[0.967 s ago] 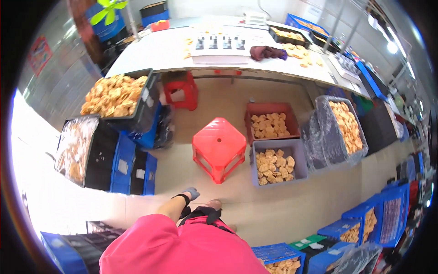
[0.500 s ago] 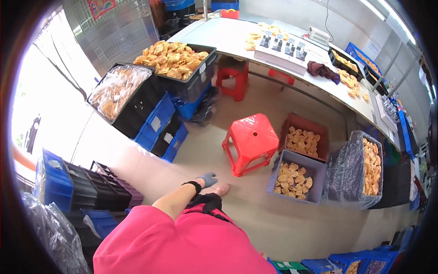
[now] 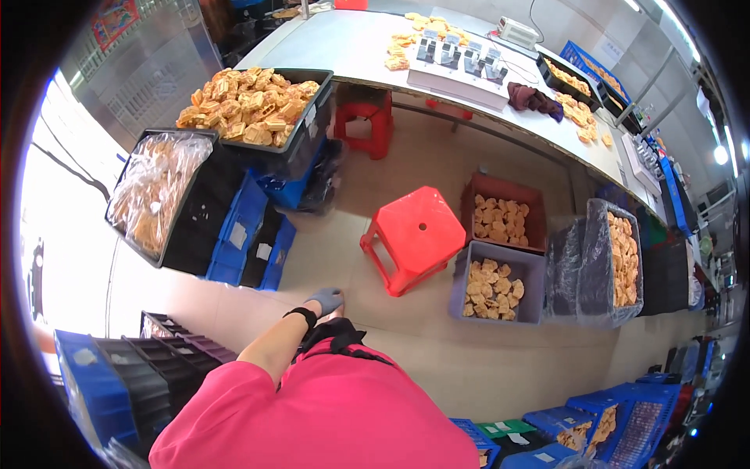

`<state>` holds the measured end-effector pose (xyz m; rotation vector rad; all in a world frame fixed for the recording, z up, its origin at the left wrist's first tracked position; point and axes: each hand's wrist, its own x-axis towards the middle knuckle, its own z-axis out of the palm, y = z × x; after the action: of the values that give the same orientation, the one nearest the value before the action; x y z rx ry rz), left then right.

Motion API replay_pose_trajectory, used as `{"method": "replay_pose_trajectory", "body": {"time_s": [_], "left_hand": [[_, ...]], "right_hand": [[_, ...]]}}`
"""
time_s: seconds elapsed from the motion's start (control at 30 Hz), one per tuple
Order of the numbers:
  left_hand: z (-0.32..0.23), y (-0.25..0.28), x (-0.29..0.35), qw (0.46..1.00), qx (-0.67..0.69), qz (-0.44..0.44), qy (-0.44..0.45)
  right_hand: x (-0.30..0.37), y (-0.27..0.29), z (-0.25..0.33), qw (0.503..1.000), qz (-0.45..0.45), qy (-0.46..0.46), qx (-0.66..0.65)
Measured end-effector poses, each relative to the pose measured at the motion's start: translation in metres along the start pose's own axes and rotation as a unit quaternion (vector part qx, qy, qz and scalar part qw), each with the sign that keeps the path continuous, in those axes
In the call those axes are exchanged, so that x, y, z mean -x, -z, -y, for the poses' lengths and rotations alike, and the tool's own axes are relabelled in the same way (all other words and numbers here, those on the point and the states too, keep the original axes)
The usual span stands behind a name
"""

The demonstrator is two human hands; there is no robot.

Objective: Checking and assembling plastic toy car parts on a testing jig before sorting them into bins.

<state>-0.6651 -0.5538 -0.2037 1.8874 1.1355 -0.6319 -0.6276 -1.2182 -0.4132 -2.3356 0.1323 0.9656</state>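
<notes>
My left hand [image 3: 326, 299], in a grey glove with a black band at the wrist, hangs low in front of my body. Its fingers are loosely extended, and nothing shows in them. Closest to it is a red plastic stool [image 3: 418, 230], standing on the floor ahead and to the right, apart from the hand. My right hand is out of view. To the left, a black crate [image 3: 316, 117] is heaped with small orange-yellow pieces [image 3: 246, 105] whose kind I cannot make out. Beside it stands another black crate [image 3: 191, 203] with plastic film [image 3: 168, 160] over its contents.
A long white worktable [image 3: 336, 47] runs along the back, carrying small devices [image 3: 461, 66] and a dark cloth [image 3: 535, 102]. At right, a brown bin [image 3: 476, 227], a grey bin [image 3: 500, 316] and a film-wrapped crate [image 3: 598, 266] hold pale pieces. Stacked crates [image 3: 133, 375] stand at near left.
The view has shifted: the stool, table and right-hand bins sit further left in the picture, and more crates show at lower right. My left hand still hangs low, nearer my body.
</notes>
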Motion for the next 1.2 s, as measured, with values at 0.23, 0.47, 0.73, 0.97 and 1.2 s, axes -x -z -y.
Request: {"method": "replay_pose_trajectory", "body": {"time_s": [0.23, 0.47, 0.73, 0.97, 1.2], "left_hand": [[0.032, 0.101, -0.053, 0.994, 0.05, -0.029, -0.09], [0.077, 0.15, -0.06, 0.998, 0.033, 0.0, -0.045], [0.02, 0.187, -0.046, 0.991, 0.114, 0.039, -0.06], [-0.018, 0.241, -0.053, 0.988, 0.137, -0.018, -0.067], [-0.069, 0.331, -0.076, 0.983, 0.094, 0.019, -0.158]], "right_hand": [[-0.008, -0.015, 0.248, 0.99, 0.091, -0.044, -0.097], [0.025, -0.029, 0.412, 0.967, 0.117, -0.128, -0.188], [-0.06, -0.031, 0.431, 0.977, 0.189, -0.1, 0.0], [-0.135, -0.041, 0.617, 0.983, 0.14, 0.096, -0.075], [-0.172, -0.076, 0.687, 0.991, 0.089, 0.086, -0.043]]}}
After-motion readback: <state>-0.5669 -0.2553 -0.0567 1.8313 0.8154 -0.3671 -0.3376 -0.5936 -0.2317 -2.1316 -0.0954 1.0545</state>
